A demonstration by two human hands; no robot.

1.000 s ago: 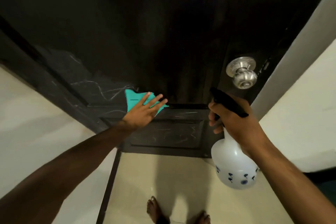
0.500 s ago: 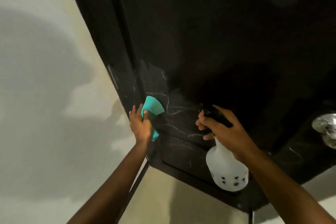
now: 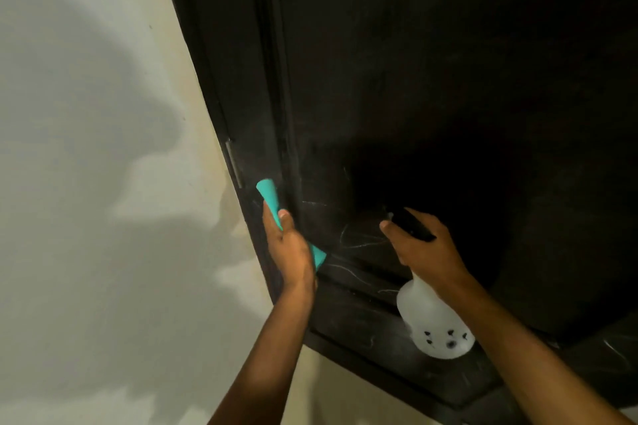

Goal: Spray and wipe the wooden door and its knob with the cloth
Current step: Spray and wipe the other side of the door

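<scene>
The dark wooden door (image 3: pixel 431 86) fills the right and upper part of the head view; pale scratch marks show on its lower panel. My left hand (image 3: pixel 288 248) grips a teal cloth (image 3: pixel 270 197) and holds it against the door's left edge, by the frame. My right hand (image 3: pixel 419 245) holds a white spray bottle (image 3: pixel 433 324) by its black trigger head, the nozzle near the door panel. The knob is out of view.
A pale wall (image 3: pixel 96 183) with shadows runs along the left side of the door frame (image 3: pixel 221 79). A small metal hinge plate (image 3: pixel 233 162) sits on the frame just above the cloth.
The view has swung left and up; the knob left the picture. My left hand slid the cloth from the door's middle to its left edge and a little higher. The bottle followed leftward.
</scene>
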